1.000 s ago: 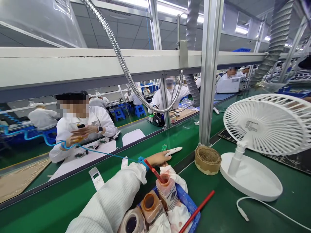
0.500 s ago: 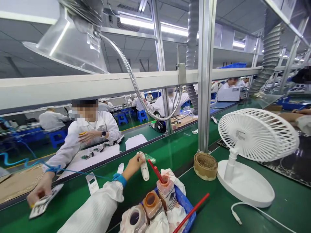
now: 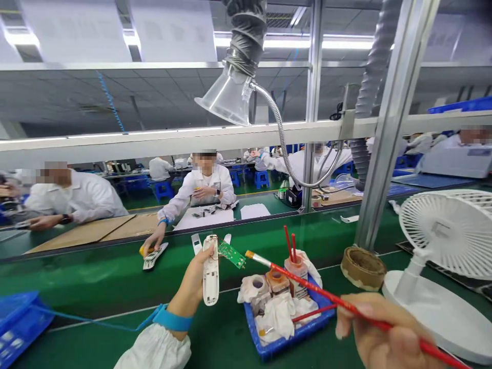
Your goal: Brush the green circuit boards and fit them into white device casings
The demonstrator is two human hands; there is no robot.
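Observation:
A white plastic housing [image 3: 211,277] stands nearly upright in my left hand [image 3: 192,277], which grips its upper part with the thumb across the front. A green circuit board [image 3: 231,254] hangs out to the right of the housing, by its top. My right hand [image 3: 384,328] is closed around a long red-handled brush [image 3: 315,288]. The brush tip points left and is close to the board's right end, with a small gap between them. Below the brush, a blue tray [image 3: 269,350] holds bottles, crumpled white cloths [image 3: 277,313] and more red-handled brushes.
A white fan [image 3: 423,277] and a tape roll [image 3: 363,267] stand at the right. A blue basket [image 3: 23,320] sits at the lower left. Across the green belt [image 3: 96,277], a person's hand [image 3: 155,240] touches a white part. A clear hood [image 3: 226,95] hangs overhead.
The view has swung left. My right hand has come into view with the brush. The housing is now more upright, and the board shows clearly beside it.

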